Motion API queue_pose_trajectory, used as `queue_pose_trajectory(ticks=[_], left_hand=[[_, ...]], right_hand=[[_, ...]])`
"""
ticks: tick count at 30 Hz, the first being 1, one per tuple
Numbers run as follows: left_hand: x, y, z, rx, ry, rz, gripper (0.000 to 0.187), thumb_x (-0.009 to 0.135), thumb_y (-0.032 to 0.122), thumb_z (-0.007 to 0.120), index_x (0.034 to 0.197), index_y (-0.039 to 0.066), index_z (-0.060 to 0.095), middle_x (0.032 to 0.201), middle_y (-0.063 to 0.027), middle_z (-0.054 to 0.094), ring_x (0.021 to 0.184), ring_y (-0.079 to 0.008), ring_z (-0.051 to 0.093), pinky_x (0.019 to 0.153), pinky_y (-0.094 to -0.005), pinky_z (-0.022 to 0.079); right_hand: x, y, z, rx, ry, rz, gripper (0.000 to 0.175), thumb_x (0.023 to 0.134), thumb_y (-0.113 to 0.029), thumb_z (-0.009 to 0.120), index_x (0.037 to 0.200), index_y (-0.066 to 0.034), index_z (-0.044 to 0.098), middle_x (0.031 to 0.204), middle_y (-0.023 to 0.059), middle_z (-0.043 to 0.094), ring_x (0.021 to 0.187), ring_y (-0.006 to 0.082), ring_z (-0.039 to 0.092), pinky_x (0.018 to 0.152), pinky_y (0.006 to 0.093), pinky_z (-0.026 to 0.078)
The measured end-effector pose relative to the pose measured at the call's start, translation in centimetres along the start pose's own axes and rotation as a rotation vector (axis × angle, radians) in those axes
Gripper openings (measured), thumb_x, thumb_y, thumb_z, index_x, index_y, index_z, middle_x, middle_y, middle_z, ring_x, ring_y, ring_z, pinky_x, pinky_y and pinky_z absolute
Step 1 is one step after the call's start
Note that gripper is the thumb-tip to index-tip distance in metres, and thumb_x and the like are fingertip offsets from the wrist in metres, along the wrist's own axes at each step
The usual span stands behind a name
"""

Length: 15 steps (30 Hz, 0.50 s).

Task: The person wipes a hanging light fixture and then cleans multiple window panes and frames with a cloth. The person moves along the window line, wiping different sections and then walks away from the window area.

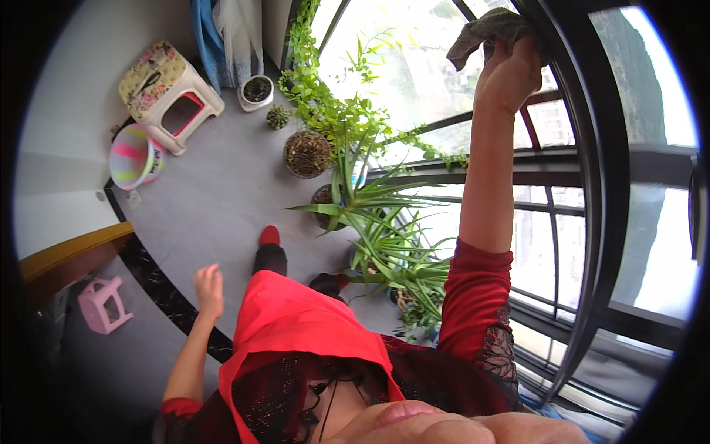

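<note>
My right hand (pixel 509 75) is raised at the upper right, gripping a grey cloth (pixel 491 34) against the dark window frame (pixel 563 50). One end of the cloth hangs free to the left, in front of the bright glass. Down at the left, my left hand (pixel 209 291) hangs over the grey floor with nothing in it, its fingers slightly bent and apart. A red apron (pixel 299 316) covers my front.
Potted aloe-like plants (pixel 355 205), a leafy climbing vine (pixel 333 119), a pot of dry stems (pixel 308 154) and a small cactus (pixel 278 117) line the window. Left are a floral-topped stool (pixel 161 83), a colourful bucket (pixel 133 161) and a pink stool (pixel 102 305).
</note>
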<state>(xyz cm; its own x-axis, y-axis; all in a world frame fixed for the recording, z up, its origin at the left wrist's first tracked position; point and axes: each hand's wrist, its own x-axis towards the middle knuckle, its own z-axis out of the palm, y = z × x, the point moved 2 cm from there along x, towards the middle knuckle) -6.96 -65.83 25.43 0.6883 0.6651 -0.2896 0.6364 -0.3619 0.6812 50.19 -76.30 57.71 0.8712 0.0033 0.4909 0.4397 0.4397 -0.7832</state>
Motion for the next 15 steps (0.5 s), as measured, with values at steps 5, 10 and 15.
queue_pose_trajectory(ticks=[5, 10, 15], left_hand=[[-3.7, -9.1, -0.2, -0.038, -0.04, -0.336, 0.038, 0.098, 0.032, 0.044, 0.118, 0.002, 0.055, 0.116, -0.0187, 0.052, 0.111, -0.0339, 0.045, 0.1, -0.0424, 0.032], [-4.3, -13.1, 1.2, -0.036, -0.005, -0.479, 0.04, 0.095, 0.033, 0.05, 0.117, -0.001, 0.054, 0.116, -0.0198, 0.053, 0.11, -0.0335, 0.048, 0.097, -0.0416, 0.036], [-5.3, -15.3, 2.5, -0.369, 0.099, -0.676, 0.044, 0.096, 0.034, 0.048, 0.12, -0.002, 0.053, 0.115, -0.0177, 0.056, 0.109, -0.0298, 0.052, 0.097, -0.0369, 0.038]], right_hand=[[1.2, 2.2, 4.1, -0.039, -0.032, 0.008, 0.029, 0.092, -0.01, 0.048, 0.112, 0.0109, 0.052, 0.108, 0.0166, 0.057, 0.104, 0.0252, 0.056, 0.089, 0.0367, 0.048], [2.8, 5.0, 7.3, -0.029, -0.105, 0.066, 0.041, 0.093, -0.012, 0.049, 0.128, 0.0074, 0.04, 0.124, 0.0196, 0.049, 0.112, 0.0295, 0.052, 0.093, 0.0379, 0.046], [5.5, 8.1, 10.4, 0.081, -0.157, 0.157, 0.039, 0.092, -0.012, 0.053, 0.127, 0.0034, 0.043, 0.123, 0.0174, 0.05, 0.111, 0.0297, 0.052, 0.09, 0.0393, 0.046]])
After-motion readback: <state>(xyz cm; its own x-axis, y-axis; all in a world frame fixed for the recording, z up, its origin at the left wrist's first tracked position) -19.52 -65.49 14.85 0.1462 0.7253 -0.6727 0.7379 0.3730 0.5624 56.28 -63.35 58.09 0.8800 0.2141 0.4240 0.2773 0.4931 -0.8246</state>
